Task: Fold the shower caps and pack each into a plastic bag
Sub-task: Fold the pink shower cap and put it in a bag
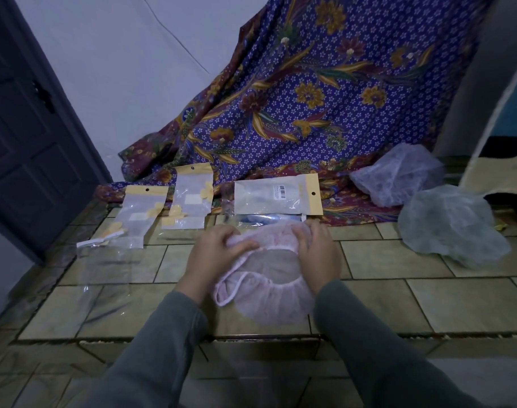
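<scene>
So the pink shower cap [263, 278] sits dead center on the tiled floor [398, 304], opening facing up. Left hand [214, 254] has its fingers curled over the cap's rim at about 10 o'clock, right hand [317, 253] grips the rim at 2 o'clock. Plastic bags [276, 194] with yellow headers are lined up from 11 to 12 o'clock. Two more caps, a lavender one [398, 175] and a greenish one [448, 225], sit at 2 o'clock by the batik cloth [310, 98].
</scene>
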Action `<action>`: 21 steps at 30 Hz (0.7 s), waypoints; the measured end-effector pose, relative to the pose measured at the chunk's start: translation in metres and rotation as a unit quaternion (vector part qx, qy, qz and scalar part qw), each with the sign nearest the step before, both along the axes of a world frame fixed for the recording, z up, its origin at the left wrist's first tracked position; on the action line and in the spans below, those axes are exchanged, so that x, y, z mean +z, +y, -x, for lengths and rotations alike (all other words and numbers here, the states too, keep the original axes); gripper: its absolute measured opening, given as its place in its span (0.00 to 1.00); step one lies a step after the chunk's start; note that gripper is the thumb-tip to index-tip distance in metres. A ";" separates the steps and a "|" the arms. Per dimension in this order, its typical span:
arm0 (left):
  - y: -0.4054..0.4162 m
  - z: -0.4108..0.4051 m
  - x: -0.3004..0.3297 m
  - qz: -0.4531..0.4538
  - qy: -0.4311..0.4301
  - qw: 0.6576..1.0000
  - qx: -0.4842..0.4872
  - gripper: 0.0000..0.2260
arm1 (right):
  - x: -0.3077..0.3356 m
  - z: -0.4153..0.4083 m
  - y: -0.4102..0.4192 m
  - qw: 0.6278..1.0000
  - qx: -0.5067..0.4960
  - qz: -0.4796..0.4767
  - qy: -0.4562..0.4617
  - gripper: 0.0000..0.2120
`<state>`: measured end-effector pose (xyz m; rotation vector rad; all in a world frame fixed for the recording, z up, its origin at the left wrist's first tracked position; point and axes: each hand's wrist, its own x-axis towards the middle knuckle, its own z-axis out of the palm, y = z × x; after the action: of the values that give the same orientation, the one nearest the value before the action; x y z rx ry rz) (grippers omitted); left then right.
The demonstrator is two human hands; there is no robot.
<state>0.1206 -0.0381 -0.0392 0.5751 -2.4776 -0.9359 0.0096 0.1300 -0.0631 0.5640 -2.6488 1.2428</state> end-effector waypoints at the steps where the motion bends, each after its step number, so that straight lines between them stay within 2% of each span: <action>1: -0.003 0.001 0.001 -0.026 0.004 1.000 -0.015 0.13 | -0.002 -0.003 -0.002 1.000 -0.014 -0.026 -0.002 0.12; 2: -0.006 0.001 0.001 -0.052 -0.002 0.998 -0.036 0.12 | -0.003 -0.005 -0.004 0.998 -0.024 -0.056 0.001 0.14; 3: -0.009 0.001 0.001 -0.061 -0.008 0.996 -0.057 0.13 | -0.001 -0.007 -0.005 0.996 -0.025 -0.082 0.012 0.21; 5: -0.011 0.003 0.000 -0.040 -0.021 0.996 -0.072 0.13 | 0.009 -0.006 -0.004 0.992 0.036 -0.100 0.067 0.33; 6: -0.011 0.003 0.001 -0.041 -0.014 0.997 -0.069 0.12 | 0.015 -0.005 -0.004 0.987 0.082 -0.107 0.092 0.34; 8: -0.008 0.005 0.005 -0.060 0.009 0.997 -0.047 0.10 | 0.025 -0.003 -0.008 0.976 0.151 -0.133 0.088 0.28; 10: -0.006 0.006 0.007 -0.070 0.025 0.997 -0.026 0.08 | 0.025 0.002 -0.013 0.975 0.169 -0.131 0.058 0.20; 13: -0.005 0.004 0.007 -0.075 0.064 0.995 -0.005 0.03 | 0.011 0.009 -0.011 0.985 0.167 -0.035 0.034 0.10; 15: -0.009 0.003 0.005 -0.059 0.086 0.994 0.036 0.03 | 0.003 0.007 -0.005 0.990 0.139 0.010 0.015 0.08; 18: -0.011 0.005 0.000 -0.050 0.079 0.991 0.093 0.07 | -0.008 0.001 -0.001 0.997 0.073 -0.024 0.028 0.10; 21: -0.008 0.013 -0.009 -0.078 0.046 0.993 0.077 0.09 | -0.014 0.001 -0.001 0.999 0.032 -0.015 -0.010 0.09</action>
<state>0.1078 -0.0460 -0.0481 0.7468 -2.2572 -1.0746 0.0083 0.1287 -0.0771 0.6502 -2.6902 1.2350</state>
